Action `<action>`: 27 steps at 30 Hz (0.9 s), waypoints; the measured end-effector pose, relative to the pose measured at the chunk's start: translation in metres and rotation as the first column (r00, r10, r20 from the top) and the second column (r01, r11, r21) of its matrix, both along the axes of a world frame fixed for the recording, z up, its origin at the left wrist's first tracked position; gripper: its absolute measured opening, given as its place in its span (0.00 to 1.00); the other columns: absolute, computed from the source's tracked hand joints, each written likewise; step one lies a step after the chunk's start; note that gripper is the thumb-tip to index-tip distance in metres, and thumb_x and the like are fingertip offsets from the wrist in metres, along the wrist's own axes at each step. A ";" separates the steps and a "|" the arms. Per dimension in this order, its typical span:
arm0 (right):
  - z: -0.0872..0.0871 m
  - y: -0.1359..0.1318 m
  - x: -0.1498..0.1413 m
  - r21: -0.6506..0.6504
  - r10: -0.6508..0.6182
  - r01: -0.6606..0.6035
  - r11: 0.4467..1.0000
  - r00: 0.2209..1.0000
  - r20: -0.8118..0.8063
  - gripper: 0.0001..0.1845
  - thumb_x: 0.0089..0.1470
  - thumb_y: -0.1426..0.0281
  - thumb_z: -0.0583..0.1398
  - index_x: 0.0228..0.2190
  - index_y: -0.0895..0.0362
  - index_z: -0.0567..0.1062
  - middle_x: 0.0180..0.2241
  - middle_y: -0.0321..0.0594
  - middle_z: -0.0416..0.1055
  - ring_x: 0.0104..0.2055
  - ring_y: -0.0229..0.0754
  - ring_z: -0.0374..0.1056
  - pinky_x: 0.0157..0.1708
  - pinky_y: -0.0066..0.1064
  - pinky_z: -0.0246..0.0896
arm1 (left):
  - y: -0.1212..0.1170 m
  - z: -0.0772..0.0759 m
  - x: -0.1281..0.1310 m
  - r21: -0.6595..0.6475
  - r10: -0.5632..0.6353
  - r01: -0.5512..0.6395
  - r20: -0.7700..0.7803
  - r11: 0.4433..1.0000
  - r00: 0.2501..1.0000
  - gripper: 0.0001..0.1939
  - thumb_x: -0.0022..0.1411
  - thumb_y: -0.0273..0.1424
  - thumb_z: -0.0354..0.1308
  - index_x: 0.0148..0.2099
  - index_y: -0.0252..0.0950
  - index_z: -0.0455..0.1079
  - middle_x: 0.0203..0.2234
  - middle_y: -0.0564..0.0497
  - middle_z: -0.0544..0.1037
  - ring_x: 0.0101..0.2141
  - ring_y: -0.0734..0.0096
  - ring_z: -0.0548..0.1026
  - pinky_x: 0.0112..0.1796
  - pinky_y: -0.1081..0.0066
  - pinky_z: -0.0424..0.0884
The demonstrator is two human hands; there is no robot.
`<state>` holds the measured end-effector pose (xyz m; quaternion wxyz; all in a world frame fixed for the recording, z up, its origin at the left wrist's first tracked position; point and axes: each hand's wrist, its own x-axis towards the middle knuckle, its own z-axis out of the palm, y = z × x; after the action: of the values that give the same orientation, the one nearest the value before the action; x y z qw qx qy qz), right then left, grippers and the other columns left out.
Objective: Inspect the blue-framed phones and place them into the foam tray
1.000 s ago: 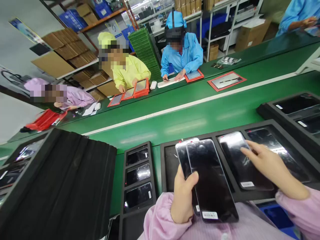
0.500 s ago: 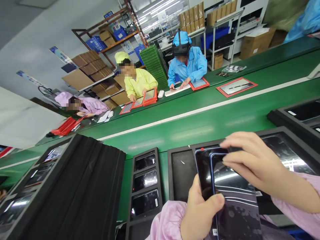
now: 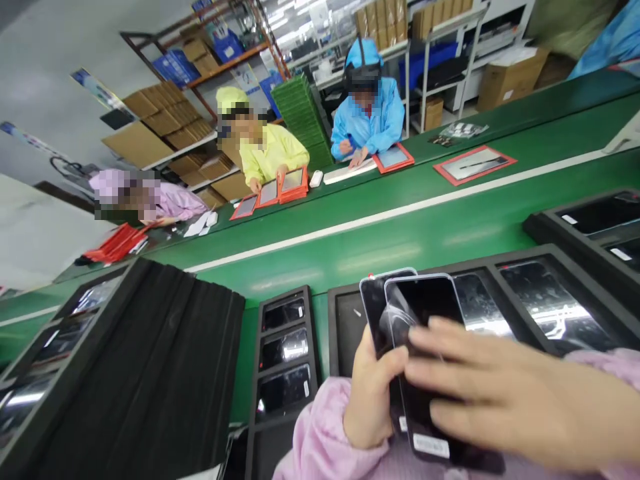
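My left hand (image 3: 370,393) is closed around two black phones (image 3: 423,307) stacked one behind the other, held upright above my lap. My right hand (image 3: 495,400) lies across the front phone's lower half with its fingers stretched out flat on the glass. Behind the phones stands a black foam tray (image 3: 345,327) with slots; two of its right-hand slots hold phones, the left slot looks empty.
A tall stack of black foam trays (image 3: 150,373) stands at my left, a narrow tray with three phones (image 3: 283,350) beside it, another tray (image 3: 590,220) at the right. Beyond runs a green conveyor belt (image 3: 375,233). Across it three people work on red-framed boards.
My right hand left the phone in the tray, came over the held phones and now lies lower across the front one. The view shifted slightly.
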<state>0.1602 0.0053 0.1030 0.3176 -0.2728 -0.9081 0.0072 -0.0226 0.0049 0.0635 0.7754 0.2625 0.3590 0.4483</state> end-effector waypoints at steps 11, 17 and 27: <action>-0.038 0.033 0.001 -0.115 -0.341 0.323 0.939 0.914 -0.217 0.15 0.58 0.68 0.55 0.20 0.54 0.65 0.37 0.44 0.66 0.44 0.53 0.62 0.42 0.49 0.57 | 0.012 0.001 0.014 -0.045 0.086 -0.086 0.013 0.995 0.996 0.19 0.45 0.27 0.64 0.42 0.35 0.68 0.35 0.50 0.76 0.36 0.65 0.74 0.41 0.67 0.68; -0.035 0.028 -0.016 -0.242 -0.425 0.369 0.897 0.871 -0.248 0.15 0.56 0.66 0.56 0.19 0.55 0.64 0.39 0.45 0.65 0.47 0.51 0.60 0.42 0.44 0.60 | 0.017 -0.023 0.005 -0.125 -0.001 0.016 0.116 0.992 0.993 0.21 0.43 0.29 0.66 0.42 0.35 0.70 0.34 0.50 0.77 0.35 0.66 0.75 0.40 0.69 0.67; -0.026 0.015 -0.032 -0.330 -0.439 0.351 0.877 0.864 -0.248 0.13 0.53 0.73 0.58 0.19 0.56 0.63 0.41 0.44 0.64 0.47 0.48 0.59 0.43 0.42 0.59 | 0.015 -0.045 0.002 -0.153 -0.040 0.075 0.217 0.985 0.975 0.17 0.40 0.31 0.67 0.36 0.35 0.73 0.32 0.50 0.78 0.34 0.66 0.74 0.41 0.68 0.68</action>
<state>0.1280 0.0201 0.0774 0.4121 -0.4909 -0.7596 0.1101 -0.0208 0.0195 0.0186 0.8407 0.1600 0.3008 0.4209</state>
